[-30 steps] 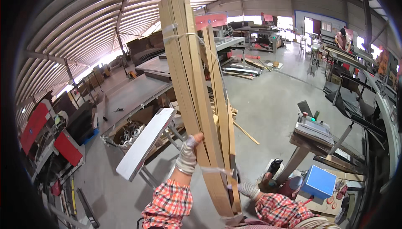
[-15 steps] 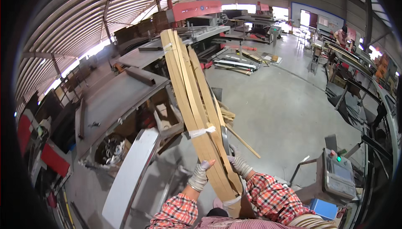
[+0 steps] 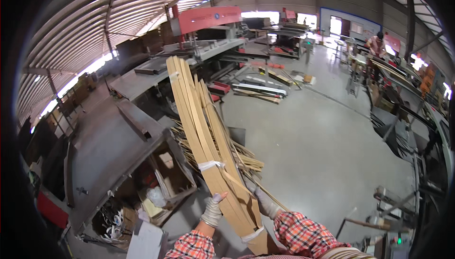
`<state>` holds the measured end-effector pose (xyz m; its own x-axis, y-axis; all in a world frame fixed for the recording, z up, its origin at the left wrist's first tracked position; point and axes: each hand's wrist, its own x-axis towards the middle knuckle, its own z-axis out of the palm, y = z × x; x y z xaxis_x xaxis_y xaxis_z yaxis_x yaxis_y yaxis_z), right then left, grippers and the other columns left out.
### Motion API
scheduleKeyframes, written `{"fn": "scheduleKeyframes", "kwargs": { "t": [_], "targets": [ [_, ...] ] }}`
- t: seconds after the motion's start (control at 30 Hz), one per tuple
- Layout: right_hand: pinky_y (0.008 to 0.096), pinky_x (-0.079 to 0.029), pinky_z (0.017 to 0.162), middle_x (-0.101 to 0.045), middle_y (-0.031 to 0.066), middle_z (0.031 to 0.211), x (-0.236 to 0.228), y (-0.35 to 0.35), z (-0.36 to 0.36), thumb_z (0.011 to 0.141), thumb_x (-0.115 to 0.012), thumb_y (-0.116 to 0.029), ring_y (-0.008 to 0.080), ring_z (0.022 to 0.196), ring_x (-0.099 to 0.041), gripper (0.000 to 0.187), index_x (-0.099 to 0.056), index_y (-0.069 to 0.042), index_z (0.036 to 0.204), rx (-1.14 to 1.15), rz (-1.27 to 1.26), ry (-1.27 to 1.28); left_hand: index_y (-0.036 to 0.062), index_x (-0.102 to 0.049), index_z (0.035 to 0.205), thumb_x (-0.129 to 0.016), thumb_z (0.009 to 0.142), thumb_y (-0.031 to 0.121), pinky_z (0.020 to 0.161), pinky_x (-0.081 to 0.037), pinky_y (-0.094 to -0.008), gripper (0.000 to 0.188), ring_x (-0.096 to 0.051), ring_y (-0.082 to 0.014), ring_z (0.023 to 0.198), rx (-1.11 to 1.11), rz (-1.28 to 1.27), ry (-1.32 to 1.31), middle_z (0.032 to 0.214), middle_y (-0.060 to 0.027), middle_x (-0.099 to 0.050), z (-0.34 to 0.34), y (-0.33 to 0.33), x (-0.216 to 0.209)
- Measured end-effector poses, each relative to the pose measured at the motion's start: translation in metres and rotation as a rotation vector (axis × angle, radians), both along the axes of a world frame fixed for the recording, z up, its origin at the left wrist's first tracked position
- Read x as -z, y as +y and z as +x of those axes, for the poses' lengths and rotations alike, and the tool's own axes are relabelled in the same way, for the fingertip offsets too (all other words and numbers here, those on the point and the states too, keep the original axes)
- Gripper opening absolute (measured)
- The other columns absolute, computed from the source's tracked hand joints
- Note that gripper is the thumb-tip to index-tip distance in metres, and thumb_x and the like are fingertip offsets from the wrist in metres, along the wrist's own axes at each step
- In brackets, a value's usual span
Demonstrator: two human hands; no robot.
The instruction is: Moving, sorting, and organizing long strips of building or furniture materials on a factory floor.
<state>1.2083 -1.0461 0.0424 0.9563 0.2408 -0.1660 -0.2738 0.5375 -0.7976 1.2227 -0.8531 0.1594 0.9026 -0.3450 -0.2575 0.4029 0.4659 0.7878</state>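
- Left hand (image 3: 212, 210), gloved, grips the bundle of wooden strips (image 3: 206, 150) from its seven o'clock side.
- Right hand (image 3: 264, 203) clasps the bundle's other edge.
- Bundle carried upright, taped, not yet set down; scrap strips (image 3: 246, 159) lie at two o'clock.

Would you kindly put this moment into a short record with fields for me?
Setting: workshop with a concrete floor
Left hand: gloved, pressed against the left side of the bundle of wooden slats
Right hand: gloved, gripping the bundle's right side
Bundle: long, pale, tilted away from the person, bound with white tape
Nearby: grey metal table; loose slats on floor
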Motion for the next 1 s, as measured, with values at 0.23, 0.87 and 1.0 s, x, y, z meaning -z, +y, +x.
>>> {"fn": "scheduleKeyframes", "kwargs": {
  "t": [0.23,0.87,1.0],
  "targets": [
    [0.0294,-0.047,0.085,-0.052,0.0114,0.114,0.024,-0.025,0.116,0.072,-0.060,-0.057,0.0178,0.095,-0.055,0.078,-0.038,-0.006,0.127,0.005,0.791,0.230,0.0050,-0.055,0.105,-0.065,0.073,0.023,0.078,-0.050,-0.0359,0.038,-0.060,-0.0220,0.085,-0.183,-0.015,0.093,0.093,-0.0066,-0.060,0.142,0.018,0.045],
    [0.0327,-0.044,0.083,-0.058,0.0162,0.112,0.194,0.002,0.388,0.076,-0.064,-0.054,0.0228,0.102,-0.054,0.081,-0.043,0.006,0.126,-0.447,-0.794,0.648,0.0066,-0.060,0.100,-0.065,0.079,0.026,0.071,-0.051,-0.0311,0.030,-0.061,-0.0183,0.080,-0.229,-0.084,0.672,0.097,-0.0062,-0.062,0.302,-0.030,0.275],
    [0.0313,-0.045,0.080,-0.061,0.0137,0.107,0.221,0.015,0.340,0.078,-0.066,-0.042,0.0209,0.090,-0.059,0.065,-0.049,0.006,0.118,-0.444,-0.354,0.933,0.0037,-0.058,0.104,-0.063,0.079,0.022,0.072,-0.052,-0.0324,0.031,-0.063,-0.0217,0.080,-0.304,-0.023,0.908,0.099,-0.0111,-0.062,0.260,-0.032,0.330]
  ]
}}
